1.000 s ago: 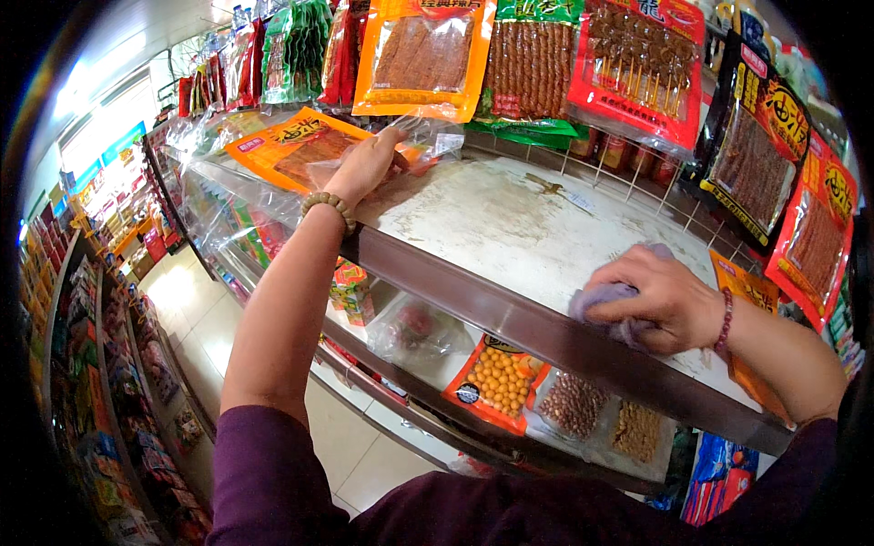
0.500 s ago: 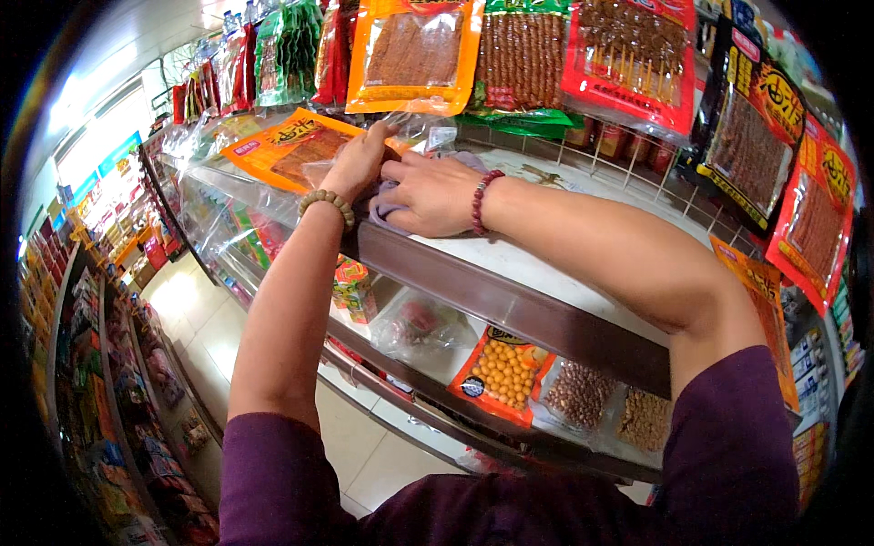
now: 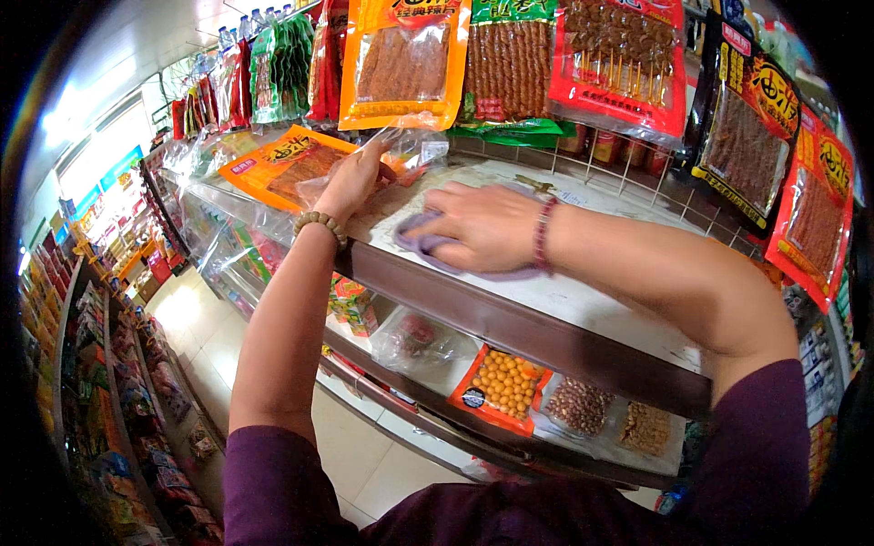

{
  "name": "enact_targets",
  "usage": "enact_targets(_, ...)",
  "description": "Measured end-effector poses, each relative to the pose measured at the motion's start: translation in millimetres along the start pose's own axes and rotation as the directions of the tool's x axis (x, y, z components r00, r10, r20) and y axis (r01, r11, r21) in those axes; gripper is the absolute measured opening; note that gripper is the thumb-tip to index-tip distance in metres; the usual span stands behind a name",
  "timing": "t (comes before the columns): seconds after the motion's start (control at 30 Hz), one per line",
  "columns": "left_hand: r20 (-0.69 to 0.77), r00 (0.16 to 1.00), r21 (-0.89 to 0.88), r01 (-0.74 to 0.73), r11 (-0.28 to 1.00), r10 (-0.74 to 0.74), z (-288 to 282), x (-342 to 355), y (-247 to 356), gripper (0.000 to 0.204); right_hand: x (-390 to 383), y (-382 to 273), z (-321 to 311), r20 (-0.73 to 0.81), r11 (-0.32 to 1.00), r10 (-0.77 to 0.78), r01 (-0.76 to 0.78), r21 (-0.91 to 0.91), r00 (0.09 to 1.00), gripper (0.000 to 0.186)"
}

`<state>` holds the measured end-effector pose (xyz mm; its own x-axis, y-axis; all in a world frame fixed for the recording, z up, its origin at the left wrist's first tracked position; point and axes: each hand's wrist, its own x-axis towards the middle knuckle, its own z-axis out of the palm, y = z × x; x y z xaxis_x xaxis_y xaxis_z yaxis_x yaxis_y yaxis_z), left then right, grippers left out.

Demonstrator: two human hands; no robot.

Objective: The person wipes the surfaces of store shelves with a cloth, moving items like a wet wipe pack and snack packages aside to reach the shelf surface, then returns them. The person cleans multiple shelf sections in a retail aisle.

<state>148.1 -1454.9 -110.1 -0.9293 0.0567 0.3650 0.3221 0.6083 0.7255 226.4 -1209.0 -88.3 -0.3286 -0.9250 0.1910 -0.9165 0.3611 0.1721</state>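
Observation:
My right hand (image 3: pixel 478 227) presses a purple-grey cloth (image 3: pixel 421 238) flat on the white shelf top (image 3: pixel 583 291), with its fingers curled over the cloth. To its left, my left hand (image 3: pixel 353 182) is closed at the right end of an orange snack packet (image 3: pixel 291 164) with brown strips showing through its window. Clear plastic (image 3: pixel 414 146) sticks up beyond the left fingers. The fingertips of that hand are partly hidden. Dark specks and smudges show on the shelf surface between the two hands.
Orange, green, red and black snack packets hang behind the shelf on a wire grid (image 3: pixel 628 182). A brown edge strip (image 3: pixel 510 323) borders the shelf. Beneath it lie a packet of yellow balls (image 3: pixel 505 380) and bags of nuts. Stocked racks (image 3: pixel 118 391) stand across the aisle at left.
My right hand has slid the cloth to the right and nearer, away from my left hand. My left hand has shifted slightly down and stays at the orange packet.

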Motion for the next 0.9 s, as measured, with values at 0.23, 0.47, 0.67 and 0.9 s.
enact_targets(0.23, -0.014, 1.000, -0.013, 0.008, 1.000, -0.008, -4, -8, -9, 0.047, 6, -5, 1, 0.006, 0.999, -0.049, 0.049, 0.013, 0.999, 0.036)
enact_targets(0.47, -0.029, 0.999, 0.016, -0.015, 1.000, 0.015, 2, -2, 0, 0.048, 24, 7, 5, 0.029, 0.996, 0.041, -0.038, -0.079, 0.999, 0.034)
enact_targets(0.67, -0.057, 0.997, 0.091, -0.049, 0.995, 0.054, -3, -5, -10, 0.049, 14, -1, 2, -0.005, 0.999, -0.048, 0.048, 0.017, 0.999, 0.034)
enact_targets(0.9, -0.051, 0.998, 0.051, -0.024, 0.998, 0.027, 4, 5, -6, 0.050, 31, 11, 9, -0.011, 0.994, 0.087, -0.088, -0.069, 0.996, 0.033)
